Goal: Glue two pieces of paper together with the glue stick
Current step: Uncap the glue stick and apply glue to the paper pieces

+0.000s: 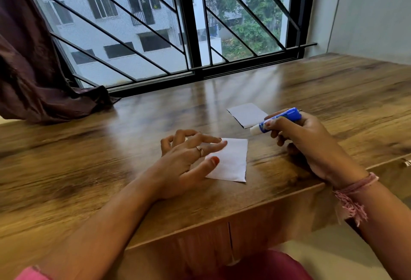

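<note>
A small white piece of paper lies flat near the front edge of the wooden table. My left hand rests on its left part, with straight fingertips and the thumb touching the sheet. A second white piece of paper lies further back to the right. My right hand grips a blue glue stick above the table between the two sheets. The stick's white tip points down and left and touches neither paper.
A window with black bars runs along the table's back edge. A dark maroon curtain bunches onto the table at the back left. A pale wall closes the right side. A drawer front sits below the table's edge.
</note>
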### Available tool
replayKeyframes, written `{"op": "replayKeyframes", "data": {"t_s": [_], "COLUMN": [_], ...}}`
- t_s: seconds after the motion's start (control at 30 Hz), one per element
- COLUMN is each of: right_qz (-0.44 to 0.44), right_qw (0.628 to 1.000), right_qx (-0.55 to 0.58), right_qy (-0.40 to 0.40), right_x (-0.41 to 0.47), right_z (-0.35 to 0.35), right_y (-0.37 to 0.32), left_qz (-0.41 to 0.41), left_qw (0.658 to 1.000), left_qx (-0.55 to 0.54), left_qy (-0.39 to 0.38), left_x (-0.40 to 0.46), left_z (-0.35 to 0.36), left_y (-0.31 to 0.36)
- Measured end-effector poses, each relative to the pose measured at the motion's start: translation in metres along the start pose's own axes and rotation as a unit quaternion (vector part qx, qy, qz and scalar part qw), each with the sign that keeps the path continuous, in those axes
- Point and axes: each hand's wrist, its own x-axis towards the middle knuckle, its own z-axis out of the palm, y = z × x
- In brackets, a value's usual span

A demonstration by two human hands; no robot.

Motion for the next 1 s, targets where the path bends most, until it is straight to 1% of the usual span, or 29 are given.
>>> {"op": "replayKeyframes", "data": {"t_s": [0.1, 0.17, 0.33, 0.53, 0.8, 0.93, 1.0], "right_qz": [0.046, 0.056, 0.045, 0.004, -0.03, -0.048, -0.046], "right_qw": [0.995, 0.992, 0.993, 0.992, 0.986, 0.978, 0.981], "right_qx": [-0.048, -0.065, -0.08, -0.118, -0.152, -0.18, -0.172], "right_qy": [-0.076, -0.095, -0.068, -0.044, -0.06, -0.089, -0.082], "right_x": [0.01, 0.017, 0.028, 0.026, 0.023, 0.022, 0.022], "right_z": [-0.005, -0.005, 0.0, 0.004, 0.005, 0.005, 0.006], "right_y": [-0.007, -0.009, -0.002, 0.005, 0.002, 0.001, 0.001], "left_qz": [-0.014, -0.013, -0.013, -0.015, -0.022, -0.02, -0.018], "left_qw": [1.0, 0.999, 0.999, 0.999, 0.999, 0.999, 0.999], "left_qx": [0.024, 0.033, 0.028, 0.039, 0.036, 0.036, 0.037], "left_qy": [-0.002, -0.005, -0.027, -0.02, -0.012, -0.007, -0.005], "left_x": [0.003, 0.005, 0.007, 0.007, 0.009, 0.011, 0.012], "left_z": [0.003, 0.005, 0.007, 0.008, 0.009, 0.009, 0.009], "left_y": [-0.003, -0.004, -0.006, -0.007, -0.007, -0.007, -0.007]}}
